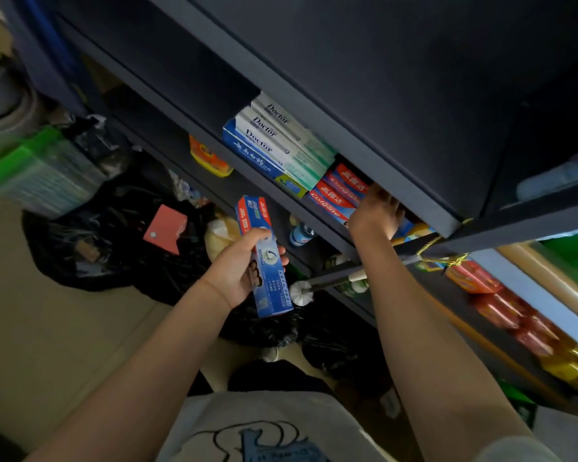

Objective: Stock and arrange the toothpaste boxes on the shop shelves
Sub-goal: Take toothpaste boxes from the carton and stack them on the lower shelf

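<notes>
My left hand [239,266] grips a blue and red toothpaste box [264,258] upright in front of the dark shelving. My right hand [376,213] reaches into the shelf [267,185], its fingers against the right end of a stack of red Colgate boxes [336,200]; the fingertips are hidden in the shadow, so I cannot see whether they hold a box. Left of that stack lie white and green Doctor boxes [281,135] on top of a blue box [251,151].
Black plastic bags [114,248] with a red box [166,228] lie on the floor at left, beside a green-lidded crate [44,168]. A white brush [301,291] hangs near the lower shelf. Red and yellow packs [514,315] fill the shelf at right. An orange pack [207,158] sits below.
</notes>
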